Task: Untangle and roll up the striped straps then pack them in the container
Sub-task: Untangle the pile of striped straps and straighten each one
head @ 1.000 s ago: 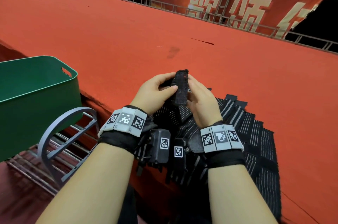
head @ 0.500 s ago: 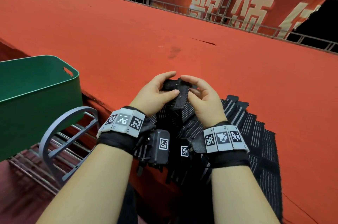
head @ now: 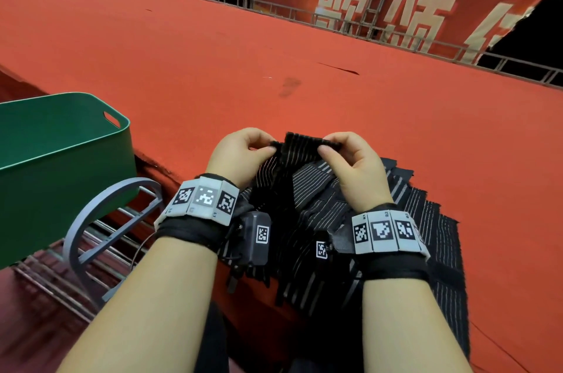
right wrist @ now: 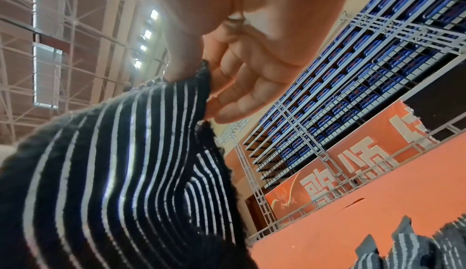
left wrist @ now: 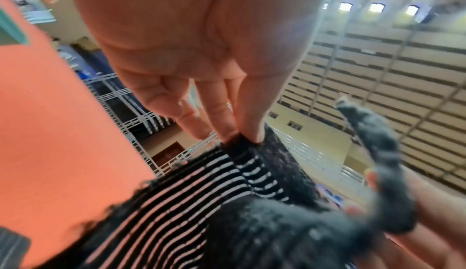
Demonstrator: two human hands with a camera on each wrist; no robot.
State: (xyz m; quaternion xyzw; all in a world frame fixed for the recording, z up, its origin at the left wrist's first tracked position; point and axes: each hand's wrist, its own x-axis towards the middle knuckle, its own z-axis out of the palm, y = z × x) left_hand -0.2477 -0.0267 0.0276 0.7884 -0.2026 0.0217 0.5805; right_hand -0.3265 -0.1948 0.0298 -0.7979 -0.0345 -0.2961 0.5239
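banner (head: 396,7): large pale Chinese characters | strap (head: 304,144) end stretched left-right | left hand (head: 240,156), right hand (head: 356,165) each pinch one end

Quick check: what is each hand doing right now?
Left hand: pinches one end of the striped strap.
Right hand: pinches the strap's other end.

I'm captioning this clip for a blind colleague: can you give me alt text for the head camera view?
Two hands, the left hand and right hand, pinch the end of a black white-striped strap above a pile of straps on an orange-red carpeted surface. A green container stands to the left.
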